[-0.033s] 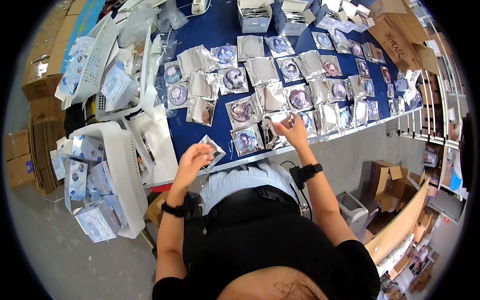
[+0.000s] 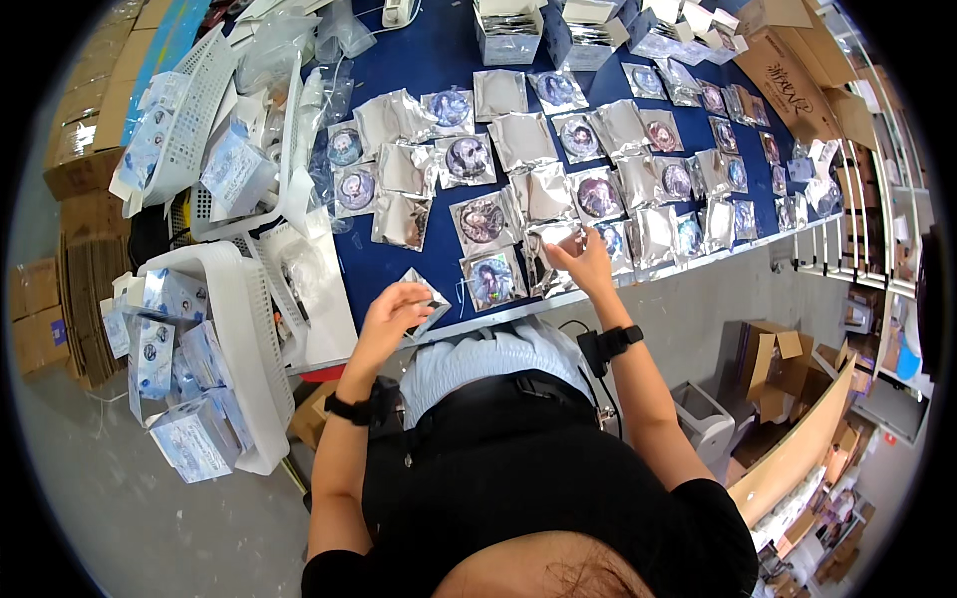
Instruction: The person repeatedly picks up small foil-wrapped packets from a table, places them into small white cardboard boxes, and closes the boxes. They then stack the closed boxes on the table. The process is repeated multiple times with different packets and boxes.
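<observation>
Evidently mid-sorting at frame centre on the blue table [image 2: 419, 269]: white baskets [image 2: 239, 329] at left holding packed cards, rows of silver foil pouches [image 2: 518, 140] with round badges, right hand [image 2: 588, 261] pinching a silver pouch [image 2: 553, 239], left hand [image 2: 394, 309] gripping a small pouch [image 2: 431, 299]; next, probably careful placing.

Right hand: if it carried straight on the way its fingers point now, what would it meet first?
The right hand points up and left across the blue table, fingers on a silver foil pouch. Straight on, it would likely first meet the silver pouch just beyond, though depth is hard to judge.
</observation>
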